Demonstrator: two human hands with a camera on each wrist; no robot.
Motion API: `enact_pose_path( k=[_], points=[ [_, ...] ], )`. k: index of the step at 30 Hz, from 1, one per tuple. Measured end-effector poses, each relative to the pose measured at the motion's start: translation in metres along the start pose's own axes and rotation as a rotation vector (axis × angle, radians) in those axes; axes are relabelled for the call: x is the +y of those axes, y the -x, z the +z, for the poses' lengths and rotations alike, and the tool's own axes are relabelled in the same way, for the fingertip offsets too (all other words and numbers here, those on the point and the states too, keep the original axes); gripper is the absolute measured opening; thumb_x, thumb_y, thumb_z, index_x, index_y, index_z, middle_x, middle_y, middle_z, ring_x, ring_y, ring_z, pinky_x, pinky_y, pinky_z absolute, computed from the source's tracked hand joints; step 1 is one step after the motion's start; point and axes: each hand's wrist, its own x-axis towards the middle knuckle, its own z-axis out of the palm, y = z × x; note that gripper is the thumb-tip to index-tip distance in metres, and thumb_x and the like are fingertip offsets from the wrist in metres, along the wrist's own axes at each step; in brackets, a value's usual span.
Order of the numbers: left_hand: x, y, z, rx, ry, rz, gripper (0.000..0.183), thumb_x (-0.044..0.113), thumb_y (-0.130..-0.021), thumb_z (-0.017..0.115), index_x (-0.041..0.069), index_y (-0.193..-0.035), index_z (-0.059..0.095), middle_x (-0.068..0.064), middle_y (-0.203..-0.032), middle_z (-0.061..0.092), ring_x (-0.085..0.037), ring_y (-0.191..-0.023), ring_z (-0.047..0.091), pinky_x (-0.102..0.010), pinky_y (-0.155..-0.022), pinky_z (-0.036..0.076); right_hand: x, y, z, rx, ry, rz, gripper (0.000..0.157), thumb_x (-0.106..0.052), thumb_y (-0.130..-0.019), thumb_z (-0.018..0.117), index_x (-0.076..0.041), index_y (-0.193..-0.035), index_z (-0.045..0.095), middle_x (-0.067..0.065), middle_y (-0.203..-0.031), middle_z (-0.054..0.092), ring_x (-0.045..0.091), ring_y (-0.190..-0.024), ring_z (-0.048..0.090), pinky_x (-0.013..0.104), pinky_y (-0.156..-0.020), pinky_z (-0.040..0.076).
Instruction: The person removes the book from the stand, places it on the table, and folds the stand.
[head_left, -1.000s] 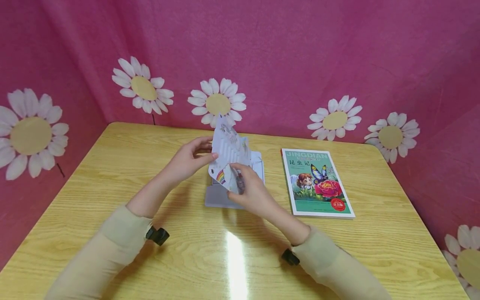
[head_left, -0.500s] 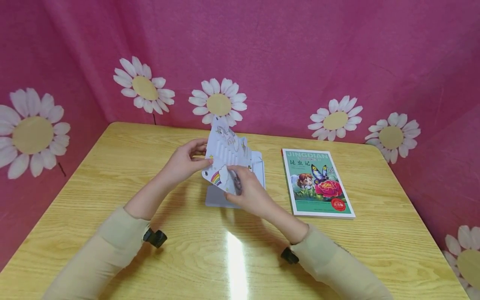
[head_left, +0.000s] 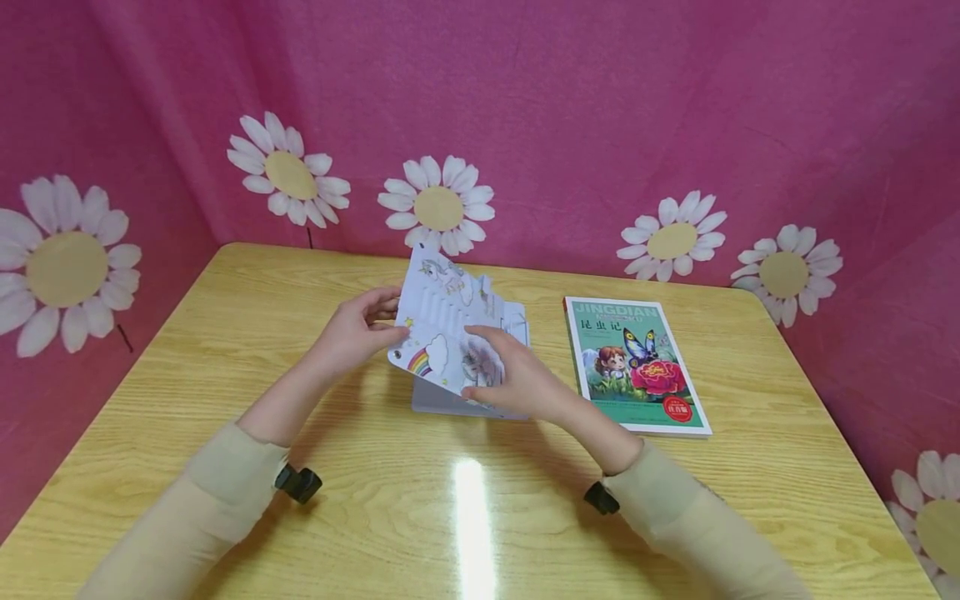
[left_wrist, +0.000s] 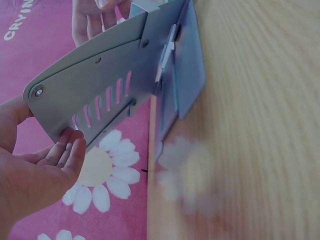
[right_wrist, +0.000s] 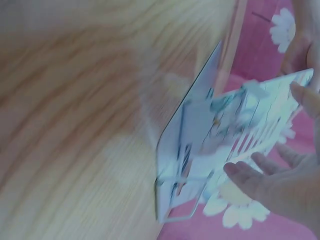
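A white folding book stand (head_left: 435,317) with unicorn and rainbow pictures stands tilted on the table in the head view. My left hand (head_left: 358,331) holds its left edge, with the thumb in front and the fingers behind the slotted panel, as the left wrist view shows. My right hand (head_left: 521,375) is at the printed front, its thumb near the lower edge and its fingers extended and spread. In the right wrist view those fingers (right_wrist: 247,182) look straight; whether they touch the panel I cannot tell. The base plate (left_wrist: 187,65) lies on the wood.
A green-covered children's book (head_left: 637,367) lies flat to the right of the stand. The wooden table (head_left: 360,517) ends at a pink cloth (head_left: 540,108) with large white daisies behind and at both sides.
The stand's panel has swung left and leaned back, showing more of its printed front. My left hand has moved left and slightly down with it; my right hand has shifted slightly right.
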Motion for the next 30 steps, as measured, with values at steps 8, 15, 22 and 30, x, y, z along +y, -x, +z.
enact_pose_path(
  k=[8, 15, 22, 30],
  points=[
    [-0.012, 0.003, -0.005, 0.000, -0.006, 0.005, 0.064, 0.009, -0.085, 0.066, 0.003, -0.142, 0.039, -0.016, -0.130, 0.054, -0.027, -0.116, 0.051, -0.025, -0.088, 0.048, 0.021, 0.003, -0.016, -0.019, -0.028, 0.015, 0.082, -0.031, -0.078, 0.077, -0.015, -0.145, 0.033, 0.010, -0.148, 0.036, 0.031, -0.135, 0.036, 0.049, -0.107, 0.034],
    [-0.023, 0.003, -0.008, -0.002, -0.021, -0.037, 0.064, 0.009, -0.085, 0.066, 0.002, -0.142, 0.038, -0.015, -0.132, 0.053, -0.027, -0.117, 0.050, -0.033, -0.094, 0.045, 0.040, 0.003, -0.023, -0.037, -0.018, 0.054, 0.087, -0.036, -0.077, 0.077, -0.019, -0.148, 0.029, 0.011, -0.150, 0.032, 0.031, -0.135, 0.035, 0.048, -0.106, 0.036],
    [-0.035, 0.005, -0.011, -0.004, -0.042, -0.064, 0.064, 0.010, -0.086, 0.066, 0.003, -0.143, 0.038, -0.016, -0.131, 0.054, -0.028, -0.117, 0.050, -0.033, -0.093, 0.045, 0.055, 0.000, -0.030, -0.040, -0.006, 0.100, 0.090, -0.035, -0.077, 0.078, -0.018, -0.149, 0.026, 0.011, -0.153, 0.027, 0.032, -0.137, 0.031, 0.049, -0.106, 0.035],
    [-0.042, 0.007, -0.011, -0.019, -0.028, -0.069, 0.063, 0.004, -0.086, 0.063, -0.004, -0.142, 0.035, -0.021, -0.134, 0.050, -0.031, -0.120, 0.049, -0.023, -0.089, 0.046, 0.071, -0.002, -0.033, -0.088, -0.006, 0.116, 0.103, -0.039, -0.074, 0.079, -0.018, -0.152, 0.015, 0.011, -0.157, 0.017, 0.031, -0.143, 0.017, 0.052, -0.112, 0.023]
  ],
)
